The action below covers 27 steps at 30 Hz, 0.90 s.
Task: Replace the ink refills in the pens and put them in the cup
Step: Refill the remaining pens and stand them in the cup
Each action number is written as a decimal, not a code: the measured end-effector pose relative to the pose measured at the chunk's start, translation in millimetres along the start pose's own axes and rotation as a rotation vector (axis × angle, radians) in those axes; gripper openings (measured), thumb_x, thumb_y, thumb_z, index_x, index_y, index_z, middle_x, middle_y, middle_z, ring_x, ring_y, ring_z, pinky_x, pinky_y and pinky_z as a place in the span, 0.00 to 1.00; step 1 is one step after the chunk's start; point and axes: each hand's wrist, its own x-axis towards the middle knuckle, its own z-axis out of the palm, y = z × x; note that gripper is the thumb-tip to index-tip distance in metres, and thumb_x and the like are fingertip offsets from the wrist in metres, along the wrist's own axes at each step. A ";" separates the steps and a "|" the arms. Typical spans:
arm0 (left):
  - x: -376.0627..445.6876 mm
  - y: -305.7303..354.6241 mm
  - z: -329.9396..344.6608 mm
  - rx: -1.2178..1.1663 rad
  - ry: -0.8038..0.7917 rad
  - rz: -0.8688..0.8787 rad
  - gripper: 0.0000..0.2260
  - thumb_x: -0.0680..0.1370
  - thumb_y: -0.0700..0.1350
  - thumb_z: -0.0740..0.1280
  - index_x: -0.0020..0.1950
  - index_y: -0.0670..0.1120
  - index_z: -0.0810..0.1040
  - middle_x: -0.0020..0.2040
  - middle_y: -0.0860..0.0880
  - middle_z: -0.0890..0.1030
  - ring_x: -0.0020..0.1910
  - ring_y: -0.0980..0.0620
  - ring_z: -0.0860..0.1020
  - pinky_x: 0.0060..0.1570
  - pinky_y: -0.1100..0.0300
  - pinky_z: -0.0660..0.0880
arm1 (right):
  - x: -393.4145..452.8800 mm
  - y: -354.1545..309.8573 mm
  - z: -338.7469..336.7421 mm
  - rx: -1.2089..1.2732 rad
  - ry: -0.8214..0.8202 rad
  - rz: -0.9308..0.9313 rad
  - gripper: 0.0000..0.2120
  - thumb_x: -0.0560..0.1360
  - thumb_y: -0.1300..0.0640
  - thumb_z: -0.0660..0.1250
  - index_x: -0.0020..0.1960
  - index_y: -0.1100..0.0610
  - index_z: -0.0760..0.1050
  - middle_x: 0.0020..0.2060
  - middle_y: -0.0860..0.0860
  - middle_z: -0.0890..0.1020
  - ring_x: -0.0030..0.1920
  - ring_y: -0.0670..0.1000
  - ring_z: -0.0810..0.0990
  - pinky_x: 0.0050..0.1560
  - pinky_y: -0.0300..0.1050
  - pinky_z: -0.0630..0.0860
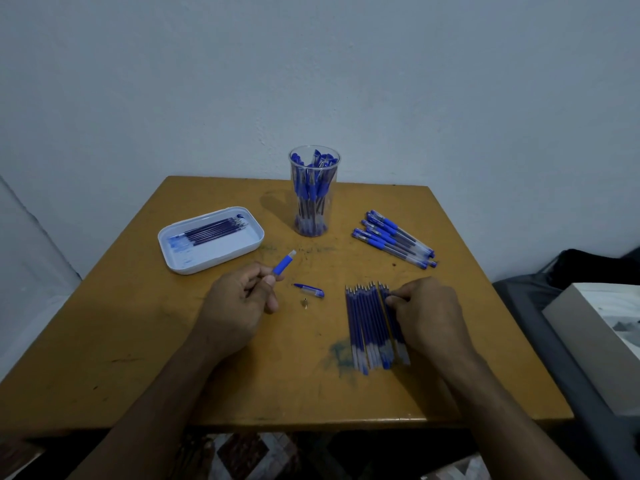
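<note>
Refill step: my left hand [239, 306] grips the emptied pen barrel [284, 263] above the table, my right hand [424, 315] pinches one fresh refill [370, 327] from the row; next, thread it in, cup [313, 190] beyond.

Both forearms enter from the bottom edge and extend forward over the work surface, bare to the wrist. The left hand [232, 306] is positioned left of centre, back of the hand upward, fingers curled inward; thumb and index finger pinch the pen barrel [283, 263], which projects forward and to the right beyond the fingertips. The remaining left fingers are folded toward the palm. The right hand [427, 317] is positioned right of centre, knuckles upward, wrist low. Its fingers [393, 299] are curled, with the tips pinching at the right side of the row of refills [367, 323]
</note>
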 end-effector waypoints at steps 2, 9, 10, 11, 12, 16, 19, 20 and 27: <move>0.2 0.1 0.6 -0.005 0.002 -0.008 0.08 0.85 0.44 0.62 0.55 0.50 0.81 0.36 0.50 0.83 0.29 0.61 0.74 0.36 0.56 0.72 | -0.9 -0.5 0.5 -0.004 -0.007 -0.018 0.09 0.82 0.52 0.66 0.52 0.53 0.85 0.39 0.46 0.83 0.38 0.43 0.79 0.36 0.38 0.76; 0.1 -0.6 0.9 0.000 -0.008 -0.009 0.08 0.85 0.45 0.62 0.55 0.50 0.81 0.36 0.50 0.83 0.29 0.61 0.74 0.36 0.55 0.72 | -4.1 1.0 0.2 -0.004 -0.016 -0.068 0.09 0.82 0.53 0.66 0.55 0.53 0.84 0.43 0.47 0.84 0.43 0.44 0.80 0.42 0.41 0.79; 0.2 -0.1 0.9 0.006 -0.006 -0.007 0.08 0.85 0.45 0.62 0.55 0.50 0.81 0.36 0.50 0.83 0.29 0.60 0.74 0.36 0.55 0.72 | -4.8 0.4 -0.2 -0.007 -0.015 -0.076 0.09 0.82 0.53 0.66 0.55 0.53 0.84 0.44 0.47 0.84 0.43 0.44 0.80 0.42 0.40 0.79; 0.2 0.0 1.1 0.013 -0.005 -0.006 0.08 0.85 0.45 0.62 0.55 0.50 0.81 0.36 0.50 0.83 0.29 0.61 0.75 0.36 0.56 0.73 | -5.2 0.0 -0.6 -0.009 -0.015 -0.085 0.09 0.82 0.53 0.66 0.55 0.53 0.84 0.44 0.47 0.84 0.43 0.44 0.80 0.42 0.40 0.79; -0.2 0.2 1.3 0.019 -0.003 -0.005 0.08 0.85 0.45 0.62 0.55 0.50 0.81 0.37 0.50 0.83 0.30 0.61 0.75 0.36 0.56 0.73 | -5.7 -0.2 -0.7 -0.010 -0.015 -0.092 0.09 0.82 0.52 0.66 0.56 0.52 0.84 0.44 0.47 0.83 0.43 0.44 0.80 0.41 0.39 0.78; 0.2 -0.1 1.8 0.000 0.013 -0.006 0.08 0.85 0.45 0.62 0.55 0.51 0.81 0.36 0.50 0.83 0.29 0.60 0.75 0.36 0.54 0.73 | -6.7 -1.6 -1.4 -0.008 -0.023 -0.094 0.09 0.82 0.51 0.66 0.56 0.52 0.84 0.44 0.46 0.83 0.44 0.43 0.79 0.41 0.37 0.77; 0.2 -0.4 1.7 -0.022 0.031 -0.009 0.08 0.85 0.45 0.62 0.55 0.51 0.81 0.36 0.50 0.83 0.29 0.61 0.74 0.36 0.55 0.73 | -8.3 -3.4 -2.2 -0.029 0.006 -0.133 0.10 0.82 0.51 0.66 0.58 0.53 0.83 0.47 0.47 0.84 0.45 0.43 0.78 0.40 0.35 0.75; -0.4 0.4 1.6 -0.035 0.040 -0.009 0.08 0.85 0.45 0.62 0.55 0.51 0.81 0.37 0.49 0.83 0.29 0.61 0.74 0.36 0.55 0.73 | -9.6 -5.2 -2.9 -0.040 0.023 -0.155 0.11 0.82 0.51 0.66 0.60 0.53 0.83 0.50 0.48 0.84 0.45 0.43 0.77 0.40 0.35 0.73; 4.1 -1.1 -18.9 -0.158 0.228 -0.015 0.06 0.86 0.42 0.60 0.58 0.48 0.76 0.40 0.48 0.84 0.28 0.52 0.75 0.30 0.54 0.74 | -14.3 -46.3 3.9 -0.094 0.034 -0.321 0.17 0.80 0.44 0.67 0.66 0.46 0.80 0.53 0.46 0.79 0.50 0.46 0.77 0.48 0.40 0.74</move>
